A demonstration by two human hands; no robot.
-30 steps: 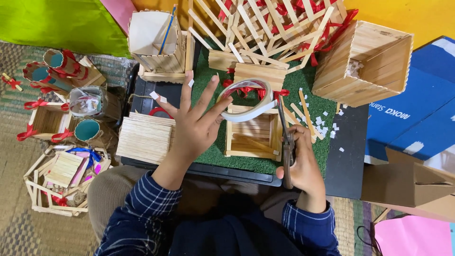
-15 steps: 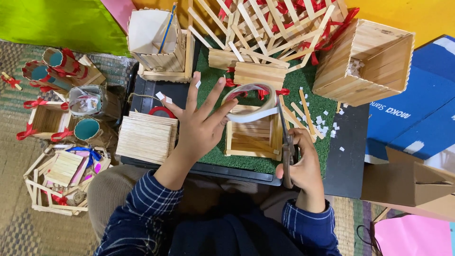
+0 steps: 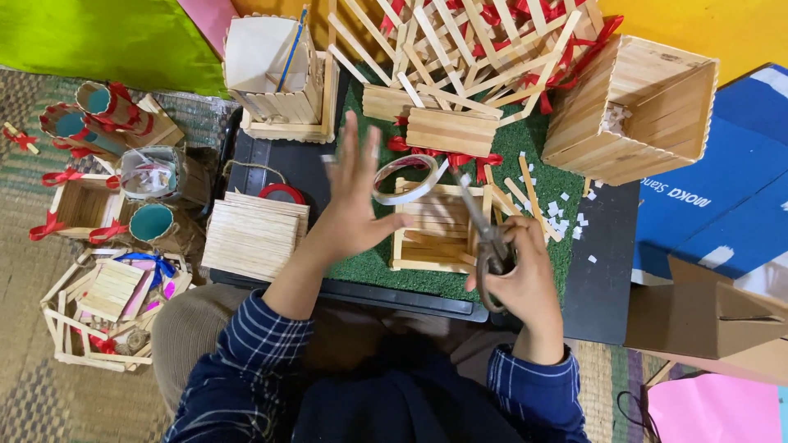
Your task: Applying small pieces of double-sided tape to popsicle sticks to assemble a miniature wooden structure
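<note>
My left hand (image 3: 351, 201) is raised with its fingers spread, blurred by motion. A white tape roll (image 3: 406, 179) hangs between its thumb and forefinger. My right hand (image 3: 521, 283) grips the handles of dark scissors (image 3: 484, 234), whose blades point up and left toward the tape roll. Under both hands a small open box of wooden craft sticks (image 3: 431, 238) lies on a green turf mat (image 3: 529, 148). Small white scraps lie on the mat to the right of the box.
A flat panel of craft sticks (image 3: 254, 234) lies left on a black board (image 3: 275, 164). A large stick box (image 3: 632, 111), a lattice stick house (image 3: 484, 37), a stick holder (image 3: 283, 82), teal tubes (image 3: 98, 111), a cardboard box (image 3: 714, 316).
My left hand has turned more upright and lifted the tape roll slightly. The right hand with the scissors has stayed about where it was.
</note>
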